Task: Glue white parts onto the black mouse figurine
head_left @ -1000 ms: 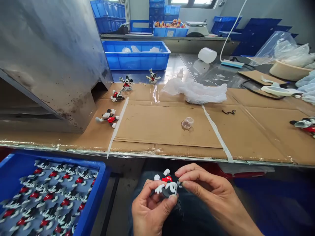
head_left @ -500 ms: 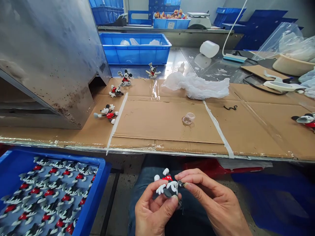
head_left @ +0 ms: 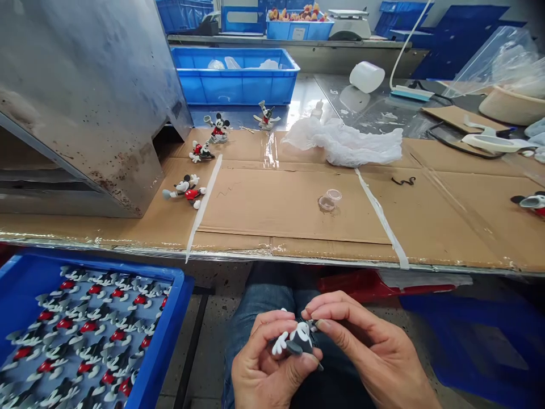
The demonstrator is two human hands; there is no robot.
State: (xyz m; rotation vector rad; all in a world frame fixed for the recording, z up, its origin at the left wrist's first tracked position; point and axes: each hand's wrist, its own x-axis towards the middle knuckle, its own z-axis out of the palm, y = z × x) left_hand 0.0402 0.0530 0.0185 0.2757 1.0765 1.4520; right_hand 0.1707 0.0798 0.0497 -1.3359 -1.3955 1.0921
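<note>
My left hand (head_left: 276, 358) is closed around a mouse figurine (head_left: 303, 335), above my lap and in front of the table edge. The figurine's white glove and dark ear stick out between my fingers, and most of its red shorts are covered. On its right side, the fingertips of my right hand (head_left: 357, 335) pinch a small dark piece (head_left: 313, 325). Whether that piece is part of the figurine or separate, I cannot tell. Below on the left, a blue crate (head_left: 181, 301) holds rows of similar mouse figurines (head_left: 87, 326).
On the cardboard-covered table (head_left: 272, 199) lie a small clear cup (head_left: 327, 201), a crumpled plastic bag (head_left: 349, 142) and several figurines (head_left: 187, 190) at left. A metal housing (head_left: 85, 102) stands left. Behind is a blue bin (head_left: 234, 85); a tape dispenser-like white tool (head_left: 491, 142) lies right.
My left fingers have curled further over the figurine, and its red shorts and feet are now largely hidden. My right hand keeps its pinch at nearly the same spot. The view has shifted slightly.
</note>
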